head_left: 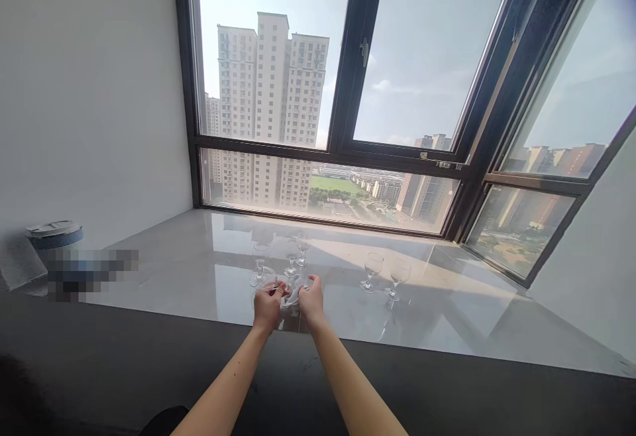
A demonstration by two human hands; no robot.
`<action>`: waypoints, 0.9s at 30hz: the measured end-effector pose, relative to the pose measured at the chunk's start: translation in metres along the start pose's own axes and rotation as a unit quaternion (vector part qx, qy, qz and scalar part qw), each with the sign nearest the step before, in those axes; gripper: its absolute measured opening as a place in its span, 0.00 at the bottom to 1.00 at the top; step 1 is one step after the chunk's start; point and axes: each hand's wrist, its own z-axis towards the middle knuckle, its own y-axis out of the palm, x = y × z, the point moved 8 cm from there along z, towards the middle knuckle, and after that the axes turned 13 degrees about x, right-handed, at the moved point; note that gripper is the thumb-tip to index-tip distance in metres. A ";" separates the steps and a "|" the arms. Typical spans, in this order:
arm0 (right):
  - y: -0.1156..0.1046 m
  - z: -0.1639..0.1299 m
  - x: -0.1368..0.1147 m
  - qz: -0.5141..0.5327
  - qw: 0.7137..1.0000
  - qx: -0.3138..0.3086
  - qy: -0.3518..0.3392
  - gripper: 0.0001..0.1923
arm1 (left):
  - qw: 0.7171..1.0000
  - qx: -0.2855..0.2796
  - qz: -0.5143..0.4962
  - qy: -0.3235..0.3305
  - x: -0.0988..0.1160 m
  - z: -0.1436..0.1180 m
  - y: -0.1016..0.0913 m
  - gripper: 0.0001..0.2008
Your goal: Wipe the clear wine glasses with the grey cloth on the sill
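My left hand [268, 305] is closed, thumb against fingers, around a clear stemmed glass whose faint outline shows beside the fingers. Close to its right, my right hand [311, 299] is curled round a thin white cloth [293, 289], which fills the gap between both hands. The fingers hide much of the held glass. Just beyond the left hand stands a clear wine glass [259, 272]. Two more wine glasses, a nearer one [291, 262] and a farther one [302, 248], are upright behind the cloth.
To the right, two wine glasses [372, 269] [398, 273] stand upright on the glossy grey sill [447, 310]. A white-lidded tub [54, 234] is at the far left, partly blurred out. Large dark-framed windows [342, 151] rise behind; the sill's front edge lies under my wrists.
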 end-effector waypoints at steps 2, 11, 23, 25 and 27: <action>-0.002 -0.004 0.003 0.005 1.000 0.003 0.003 0.24 | 1.000 0.012 0.000 0.003 -0.002 0.002 -0.001 0.20; -0.041 0.015 -0.015 0.066 0.991 0.109 -0.031 0.24 | 0.999 -0.028 0.007 0.013 0.004 -0.004 0.004 0.18; -0.042 -0.025 -0.077 0.026 0.957 -0.001 -0.288 0.27 | 0.978 -0.064 0.137 0.141 0.034 -0.019 0.014 0.14; -0.030 -0.048 -0.092 0.036 0.931 -0.090 -0.351 0.36 | 0.965 -0.085 0.163 0.187 0.041 -0.024 0.019 0.13; -0.020 -0.065 -0.098 0.013 0.904 -0.147 -0.401 0.43 | 0.951 -0.109 0.177 0.228 0.046 -0.029 0.023 0.13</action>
